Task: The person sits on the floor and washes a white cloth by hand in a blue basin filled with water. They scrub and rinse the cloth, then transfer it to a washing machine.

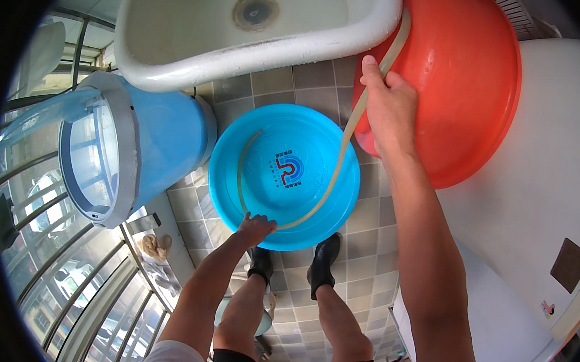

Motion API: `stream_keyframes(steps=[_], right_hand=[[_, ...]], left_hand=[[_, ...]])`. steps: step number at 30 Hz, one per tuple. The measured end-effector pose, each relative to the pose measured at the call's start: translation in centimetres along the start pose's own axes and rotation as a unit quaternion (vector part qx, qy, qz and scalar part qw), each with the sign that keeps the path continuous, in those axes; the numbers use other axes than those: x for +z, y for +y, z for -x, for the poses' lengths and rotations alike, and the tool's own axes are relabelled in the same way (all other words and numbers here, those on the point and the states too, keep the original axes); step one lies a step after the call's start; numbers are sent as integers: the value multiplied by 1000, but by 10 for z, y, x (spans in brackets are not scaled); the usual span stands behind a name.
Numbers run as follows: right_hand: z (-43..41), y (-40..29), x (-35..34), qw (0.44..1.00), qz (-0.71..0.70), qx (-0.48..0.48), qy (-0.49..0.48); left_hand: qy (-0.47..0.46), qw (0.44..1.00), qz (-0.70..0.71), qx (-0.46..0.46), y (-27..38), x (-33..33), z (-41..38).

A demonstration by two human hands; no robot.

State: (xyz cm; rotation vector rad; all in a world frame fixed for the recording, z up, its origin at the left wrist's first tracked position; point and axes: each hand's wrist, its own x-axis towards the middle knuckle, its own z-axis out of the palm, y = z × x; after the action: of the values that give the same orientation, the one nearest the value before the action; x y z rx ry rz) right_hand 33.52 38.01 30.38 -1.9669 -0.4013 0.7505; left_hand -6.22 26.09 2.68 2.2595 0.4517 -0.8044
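A pale rubber hose [341, 159] comes down between the white sink and the red basin and curves into a blue plastic basin [224, 148] on the floor. My right hand [392, 105] grips the hose high up, beside the red basin [457, 92], thumb towards the sink. At the blue basin's near rim, my left hand [256, 229] has its fingers around the hose. Beyond that hand, the hose's thin free end lies along the basin's left inside wall. The basin's bottom bears a printed emblem and looks wet.
Ahead stands a white sink [258, 52] with a round drain [255, 12]. A blue bin-like container [167, 137] with a clear lid is at left, by the barred window [81, 287]. A white appliance-like surface [521, 197] fills the right. My black boots [323, 264] stand on floor tiles [362, 226].
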Motion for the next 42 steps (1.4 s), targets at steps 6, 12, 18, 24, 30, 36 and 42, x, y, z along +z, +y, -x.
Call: stream_keyframes(steps=[6, 12, 18, 24, 30, 36, 42], right_hand=[[-74, -89, -34, 973, -218, 71, -16], [-81, -160, -54, 961, -186, -201, -50], [16, -108, -81, 997, -56, -49, -10], [101, 58, -82, 940, 330, -37, -77], [107, 101, -72, 941, 333, 16, -65], [106, 97, -81, 948, 289, 54, -118], [110, 129, -90, 966, 207, 109, -107]], left_hand=[[165, 981, 98, -13, 24, -14, 2], [233, 942, 232, -72, 15, -49, -23], [-8, 992, 55, -116, 20, -73, -25], [-115, 985, -2, -125, 27, -31, -36], [56, 973, 47, -220, 43, -9, -10], [360, 748, 276, -483, -11, -19, 30], [361, 690, 534, -330, -24, -17, 10]])
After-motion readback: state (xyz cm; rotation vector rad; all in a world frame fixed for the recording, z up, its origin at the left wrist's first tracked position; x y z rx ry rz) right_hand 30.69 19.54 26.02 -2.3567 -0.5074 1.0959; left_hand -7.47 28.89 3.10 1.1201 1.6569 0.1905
